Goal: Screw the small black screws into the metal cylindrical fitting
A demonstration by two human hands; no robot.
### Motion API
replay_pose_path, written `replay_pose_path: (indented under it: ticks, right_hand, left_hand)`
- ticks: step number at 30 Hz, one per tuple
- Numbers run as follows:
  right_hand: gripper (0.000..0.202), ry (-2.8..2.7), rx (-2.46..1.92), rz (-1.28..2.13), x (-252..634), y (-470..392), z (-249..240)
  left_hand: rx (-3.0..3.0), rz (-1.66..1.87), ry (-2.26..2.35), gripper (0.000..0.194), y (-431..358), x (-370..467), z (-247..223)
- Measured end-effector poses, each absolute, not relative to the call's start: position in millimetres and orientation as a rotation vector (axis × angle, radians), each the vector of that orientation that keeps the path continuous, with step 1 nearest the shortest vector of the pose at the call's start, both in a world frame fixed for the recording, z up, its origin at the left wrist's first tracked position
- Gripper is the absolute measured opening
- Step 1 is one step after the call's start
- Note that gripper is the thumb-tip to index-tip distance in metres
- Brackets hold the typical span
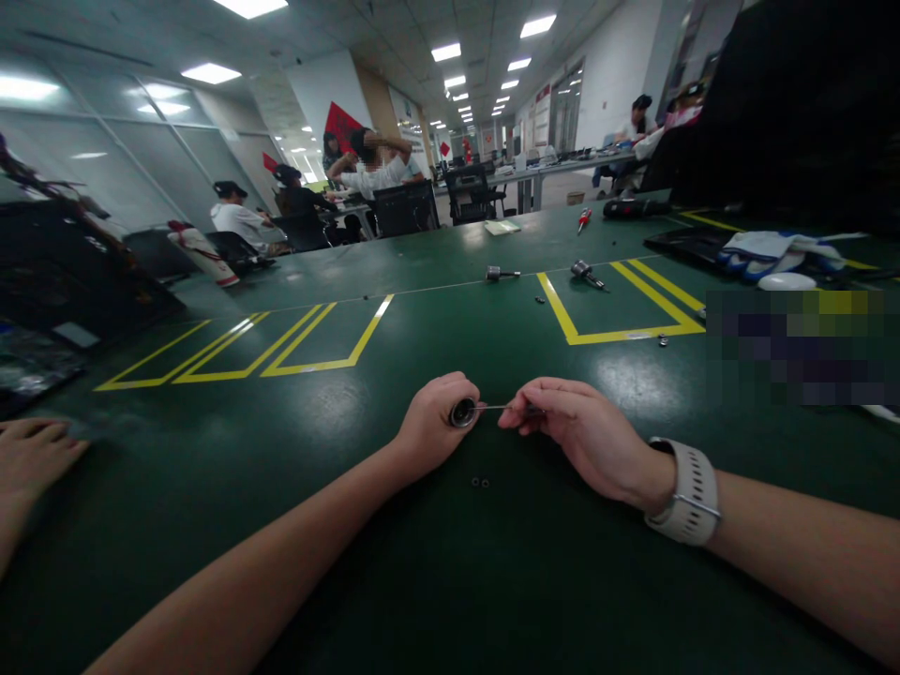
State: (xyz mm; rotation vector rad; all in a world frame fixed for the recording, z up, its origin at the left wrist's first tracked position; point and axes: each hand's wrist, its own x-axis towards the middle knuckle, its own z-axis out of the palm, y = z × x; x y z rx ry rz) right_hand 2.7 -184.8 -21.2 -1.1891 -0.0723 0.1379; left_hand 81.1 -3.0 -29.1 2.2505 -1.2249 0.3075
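Note:
Fingers wrapped round it, my left hand holds a metal cylinder with its round open end facing me. My right hand, with a light watch strap on the wrist, pinches a thin metal rod. The rod's left end meets the side of the cylinder; its right end is hidden in my fingers. Below the hands, two small dark rings lie side by side on the green table.
Two metal parts lie farther back near yellow tape. Behind them is a red screwdriver. A glove lies at the right. Another person's hand rests at the left edge. People sit in the background.

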Motion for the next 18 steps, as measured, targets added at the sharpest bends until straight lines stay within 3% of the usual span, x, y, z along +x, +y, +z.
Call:
replay_pose_path:
  ticks: [11, 18]
  right_hand:
    - [0.020, -0.143, -1.416, 0.009, -2.0, -181.8, -20.0]
    - [0.021, -0.105, -1.290, 0.047, 2.6, -185.4, -23.2]
  left_hand:
    - [2.298, 0.296, -1.209, 0.013, -3.0, 81.8, -30.7]
    - [2.359, 0.227, -1.304, 0.012, -2.6, 80.7, -28.3]
